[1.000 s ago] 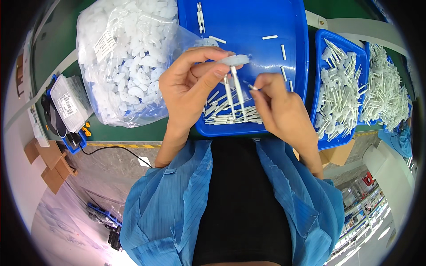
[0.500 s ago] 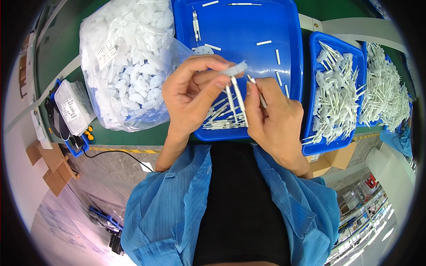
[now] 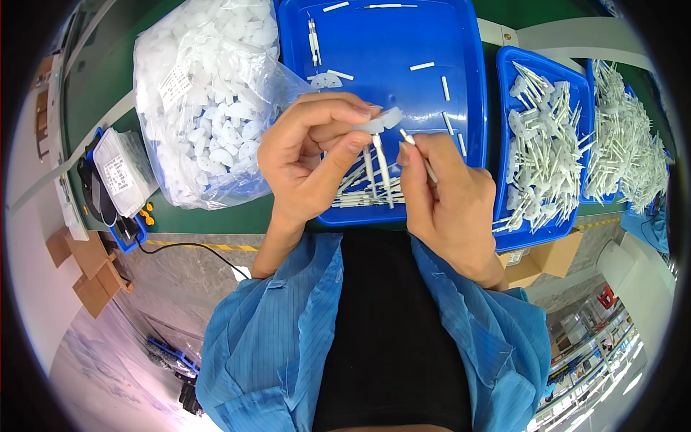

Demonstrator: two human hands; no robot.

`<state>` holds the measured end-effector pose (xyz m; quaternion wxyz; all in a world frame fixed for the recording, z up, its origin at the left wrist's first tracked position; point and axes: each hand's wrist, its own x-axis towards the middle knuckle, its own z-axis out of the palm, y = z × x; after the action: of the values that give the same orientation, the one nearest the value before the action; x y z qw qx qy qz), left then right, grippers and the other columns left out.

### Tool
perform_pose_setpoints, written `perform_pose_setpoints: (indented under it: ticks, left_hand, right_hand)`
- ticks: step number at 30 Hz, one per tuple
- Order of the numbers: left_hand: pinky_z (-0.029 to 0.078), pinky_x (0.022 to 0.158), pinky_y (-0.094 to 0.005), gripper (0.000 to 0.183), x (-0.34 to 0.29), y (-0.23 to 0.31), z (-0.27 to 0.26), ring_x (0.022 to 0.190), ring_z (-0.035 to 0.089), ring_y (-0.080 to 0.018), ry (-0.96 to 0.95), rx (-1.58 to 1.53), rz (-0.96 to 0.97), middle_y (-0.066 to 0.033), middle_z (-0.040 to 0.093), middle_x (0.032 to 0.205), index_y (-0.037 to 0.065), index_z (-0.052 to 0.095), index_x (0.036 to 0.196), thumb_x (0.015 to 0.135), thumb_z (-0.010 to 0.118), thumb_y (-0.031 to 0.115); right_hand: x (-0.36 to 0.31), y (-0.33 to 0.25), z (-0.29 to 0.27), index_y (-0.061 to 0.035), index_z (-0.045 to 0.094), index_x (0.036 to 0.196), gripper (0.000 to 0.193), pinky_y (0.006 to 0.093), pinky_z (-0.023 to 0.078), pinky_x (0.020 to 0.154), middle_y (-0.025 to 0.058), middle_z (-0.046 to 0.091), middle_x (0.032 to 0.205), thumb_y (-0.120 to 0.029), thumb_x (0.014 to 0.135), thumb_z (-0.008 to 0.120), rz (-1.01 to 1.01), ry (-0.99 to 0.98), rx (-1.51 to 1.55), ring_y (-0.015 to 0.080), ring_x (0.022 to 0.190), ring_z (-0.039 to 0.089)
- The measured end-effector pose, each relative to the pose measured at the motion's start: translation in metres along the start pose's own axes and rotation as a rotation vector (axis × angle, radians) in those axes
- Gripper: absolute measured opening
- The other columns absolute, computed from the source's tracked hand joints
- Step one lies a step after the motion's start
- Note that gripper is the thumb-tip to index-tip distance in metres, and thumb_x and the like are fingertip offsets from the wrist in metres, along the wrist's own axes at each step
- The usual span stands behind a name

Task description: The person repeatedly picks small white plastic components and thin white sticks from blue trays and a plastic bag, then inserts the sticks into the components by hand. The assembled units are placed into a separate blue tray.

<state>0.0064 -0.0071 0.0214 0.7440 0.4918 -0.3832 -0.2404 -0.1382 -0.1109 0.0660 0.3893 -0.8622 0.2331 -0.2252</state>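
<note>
Hands over near edge of the large blue tray (image 3: 439,43). Left hand (image 3: 313,162) pinches a white flat-headed plastic piece (image 3: 381,122) between thumb and fingertips, its two thin stems hanging down toward the loose white sticks (image 3: 367,194) piled at the tray's near rim. Right hand (image 3: 446,191) pinches a single white stick (image 3: 417,151), upper tip just beside the flat head of the held piece; contact not resolvable.

Change vs. half a second ago: both hands sit a little higher against the tray, still closed on the same parts. Stick tip remains close to the head of the piece, much as before. A second ago the right hand was further to the right, with a clear gap between stick and piece; that gap has closed.

Surroundings: clear bag of white plastic parts (image 3: 209,108) on the green bench to the left. Smaller blue tray (image 3: 522,234) to the right, filled with assembled white pieces; a further heap of the same (image 3: 626,137) beyond it. Blue sleeves at lower edge of view.
</note>
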Motion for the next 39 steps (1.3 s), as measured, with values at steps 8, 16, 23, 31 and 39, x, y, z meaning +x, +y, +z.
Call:
perform_pose_setpoints:
  ticks: [8,16,23,31,39]
  left_hand:
    - [0.061,0.083,-0.0301,0.024,0.001,0.008,0.010,0.100,0.071,-0.0253,-0.018,-0.063,-0.006,-0.0198,0.063,0.109,-0.009,0.062,0.105,0.083,0.068,-0.014]
    - [0.058,0.072,-0.0261,0.025,0.004,0.019,0.005,0.086,0.069,-0.0185,-0.038,0.143,-0.027,-0.0174,0.065,0.101,-0.007,0.065,0.098,0.077,0.078,-0.008]
    - [0.059,0.074,-0.0287,0.026,0.005,0.016,-0.002,0.084,0.072,-0.0216,-0.079,0.256,0.074,-0.0179,0.068,0.098,-0.006,0.068,0.098,0.075,0.081,-0.006]
    - [0.061,0.078,-0.0340,0.031,0.001,0.013,0.015,0.091,0.073,-0.0250,0.092,-0.031,-0.009,-0.0197,0.071,0.095,-0.006,0.066,0.096,0.071,0.084,-0.006]
    - [0.063,0.078,-0.0379,0.045,0.019,0.028,-0.007,0.094,0.072,-0.0360,-0.230,0.525,0.217,-0.0207,0.066,0.101,-0.003,0.065,0.104,0.065,0.087,-0.005]
  right_hand:
    - [-0.001,-0.006,-0.004,-0.0018,0.058,0.099,0.009,0.0341,0.046,0.043,0.0105,0.062,0.062,-0.005,0.093,0.065,0.065,-0.043,0.153,0.0237,0.050,0.065]
    - [0.006,0.013,-0.010,-0.0024,0.060,0.100,0.009,0.0348,0.048,0.048,0.0106,0.064,0.071,-0.009,0.096,0.063,0.267,-0.323,0.729,0.0254,0.055,0.066]
    - [0.001,0.007,0.009,-0.0015,0.060,0.101,0.013,0.0342,0.050,0.049,0.0090,0.064,0.071,-0.006,0.092,0.068,-0.142,0.006,0.138,0.0237,0.052,0.064]
    - [0.007,0.029,0.009,-0.0035,0.064,0.100,0.021,0.0354,0.050,0.055,0.0099,0.065,0.079,-0.005,0.082,0.074,-0.273,-0.041,0.097,0.0256,0.066,0.065]
    - [0.011,0.030,0.005,-0.0015,0.068,0.099,0.023,0.0365,0.048,0.070,0.0108,0.060,0.102,0.000,0.077,0.073,-0.282,-0.024,0.041,0.0270,0.084,0.056]
